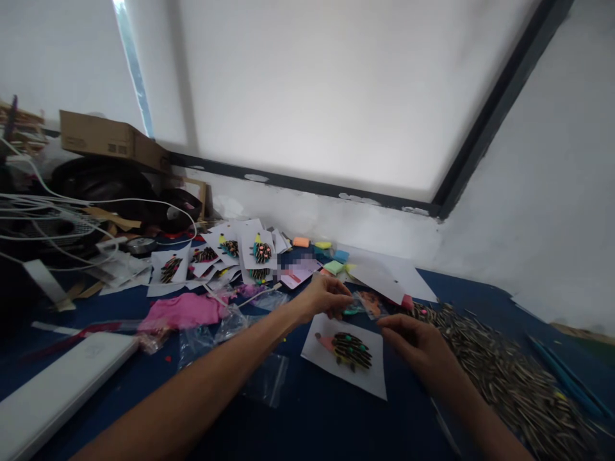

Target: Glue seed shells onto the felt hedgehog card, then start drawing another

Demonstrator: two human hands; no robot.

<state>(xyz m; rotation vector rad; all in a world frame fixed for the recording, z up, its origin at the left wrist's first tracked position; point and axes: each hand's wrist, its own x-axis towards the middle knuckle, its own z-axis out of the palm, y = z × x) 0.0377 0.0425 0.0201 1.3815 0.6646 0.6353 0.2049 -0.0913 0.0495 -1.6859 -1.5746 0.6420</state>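
Observation:
A small clear plastic bag (371, 306) with something orange in or behind it is stretched between my hands. My left hand (327, 296) pinches its left side. At its lower right edge, the fingertips of my right hand (408, 336) are closed on it. Just below lies a white paper card (369, 383) bearing a hedgehog figure (348, 350), with a pink snout, dark striped seeds for spines and green dots. Neither hand touches the card. A heap of striped seeds (509, 378) spreads to the right of my right hand.
Several finished hedgehog cards (259, 246) are piled at the back left. Colored clay blocks (334, 267) and white sheets (384, 275) lie behind my hands. Pink clay (185, 312), an empty zip bag (269, 378) and a long white box (72, 390) are at the left, near tangled white cables (62, 211).

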